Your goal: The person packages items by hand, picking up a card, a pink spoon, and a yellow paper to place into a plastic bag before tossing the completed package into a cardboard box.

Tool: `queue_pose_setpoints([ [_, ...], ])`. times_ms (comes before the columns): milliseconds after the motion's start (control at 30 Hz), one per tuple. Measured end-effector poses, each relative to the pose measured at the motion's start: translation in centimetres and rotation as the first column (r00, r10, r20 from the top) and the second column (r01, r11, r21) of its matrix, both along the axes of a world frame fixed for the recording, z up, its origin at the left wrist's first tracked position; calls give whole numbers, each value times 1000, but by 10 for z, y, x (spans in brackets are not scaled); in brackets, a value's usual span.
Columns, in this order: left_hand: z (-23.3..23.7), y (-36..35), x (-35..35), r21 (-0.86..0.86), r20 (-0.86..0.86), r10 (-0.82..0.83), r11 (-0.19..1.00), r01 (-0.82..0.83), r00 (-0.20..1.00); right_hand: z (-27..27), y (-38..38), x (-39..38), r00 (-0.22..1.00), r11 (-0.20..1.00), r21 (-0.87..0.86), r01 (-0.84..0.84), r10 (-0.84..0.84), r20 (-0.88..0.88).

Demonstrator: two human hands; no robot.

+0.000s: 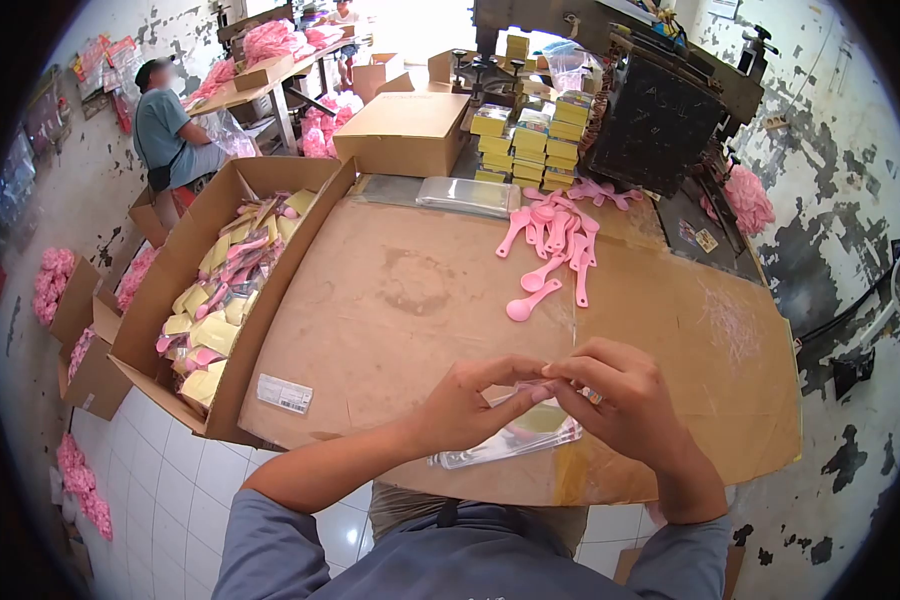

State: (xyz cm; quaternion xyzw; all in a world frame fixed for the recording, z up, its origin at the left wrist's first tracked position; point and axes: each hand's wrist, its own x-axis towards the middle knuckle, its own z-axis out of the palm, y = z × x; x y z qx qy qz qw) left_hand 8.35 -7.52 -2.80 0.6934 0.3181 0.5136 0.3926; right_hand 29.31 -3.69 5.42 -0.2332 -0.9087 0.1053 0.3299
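Observation:
At the near edge of the cardboard-covered table, my left hand [475, 400] and my right hand [618, 385] meet with fingertips pinched together. Between them they hold the upper edge of a clear plastic bag [500, 446], which hangs and lies below the fingers. Something pale yellow shows through the plastic under my right hand; its details are blurred. Ahead of the hands lies a loose pile of pink plastic spoons [560, 225], with one spoon [533, 300] closest to me. Behind the pile sits a flat stack of clear plastic bags [468, 195].
An open carton [295, 270] on the left is full of bagged yellow cards and pink spoons. Stacks of yellow cards [530, 145] and a black machine [655, 115] stand at the back. A closed box [402, 133] is nearby. A person [173, 135] sits at the far left.

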Motion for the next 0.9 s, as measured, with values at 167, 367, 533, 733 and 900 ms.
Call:
queue_pose_setpoints([
  [167,4,-3,-4,-160,82,-8,987,21,997,-3,2,-6,995,993,-109,-48,38,-92],
  [367,1,-1,-4,-265,280,-39,957,116,959,-2,5,-10,995,1000,-18,-25,24,-93],
  [533,7,-3,-5,-271,271,-57,953,133,961,1,1,-14,990,998,-56,2,-9,-140],
  [733,5,0,-3,-291,276,-25,951,108,961,0,2,-15,990,999,3,-51,51,-128],
  [900,4,0,-3,-197,206,-10,979,52,979,-2,6,-15,987,998,-43,-42,35,-154],
])
